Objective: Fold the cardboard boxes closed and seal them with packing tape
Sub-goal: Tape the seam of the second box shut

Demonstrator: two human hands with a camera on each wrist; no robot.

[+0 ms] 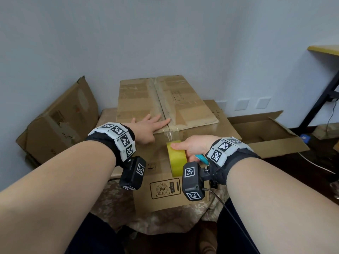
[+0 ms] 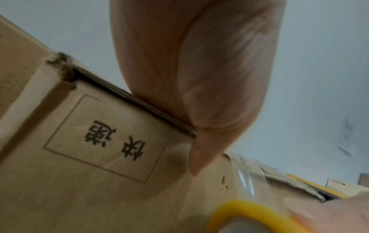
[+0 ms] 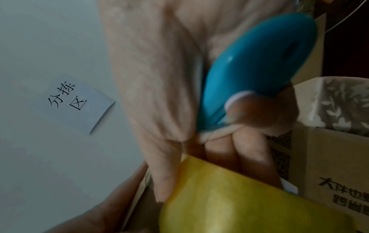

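closed cardboard box [image 1: 165,101] at 12 o'clock, stacked on a larger box [image 1: 183,180]. left hand [image 1: 146,128] flat on the lid at 11 o'clock, fingers straight, pressing beside the taped centre seam [image 1: 162,101]. right hand [image 1: 194,145] at 1 o'clock, wrapped around a yellow tape roll [image 1: 176,162], with a blue-handled tool [image 1: 201,159] tucked in the same grasp. clear tape strip [image 1: 171,133] stretched from roll up to the box edge. open box [image 1: 266,136] at 3 o'clock.
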